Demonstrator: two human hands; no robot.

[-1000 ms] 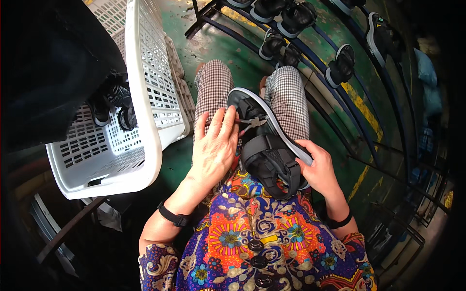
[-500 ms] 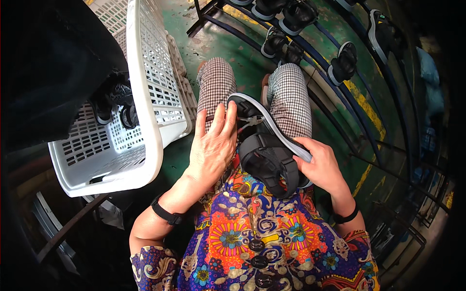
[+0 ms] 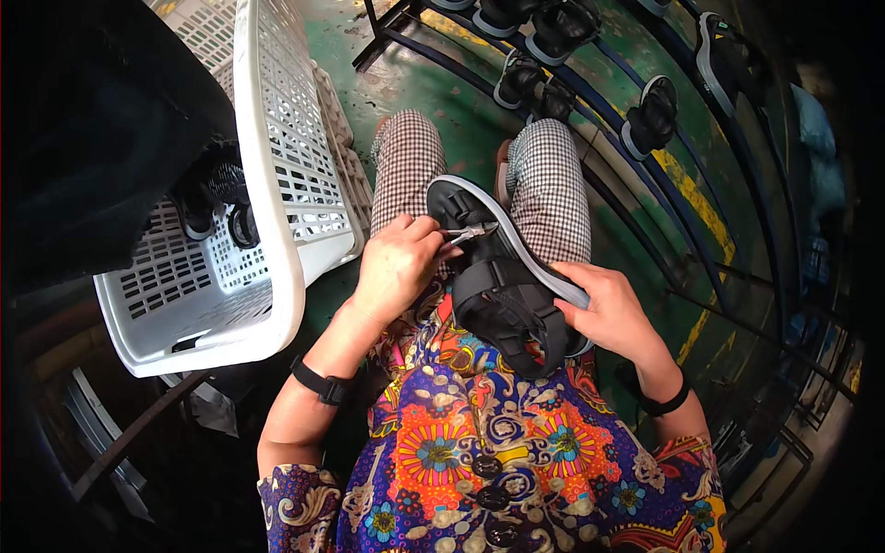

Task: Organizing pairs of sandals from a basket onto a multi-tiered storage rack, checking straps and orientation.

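A black strapped sandal (image 3: 502,286) with a pale grey sole edge lies tilted on my lap, toe end away from me. My right hand (image 3: 613,309) grips its sole from the right side. My left hand (image 3: 398,263) is closed around small metal snips (image 3: 472,232), whose tips point at the sandal's front strap.
A white slatted plastic basket (image 3: 267,212) stands at my left with black sandals (image 3: 214,198) inside. More black sandals (image 3: 650,115) sit on curved dark metal rack bars (image 3: 590,152) ahead and to the right. The floor is green with a yellow stripe.
My left hand lay flat and open on the sandal's left side before; now it is curled around the snips at the front strap. The right hand has stayed on the sole.
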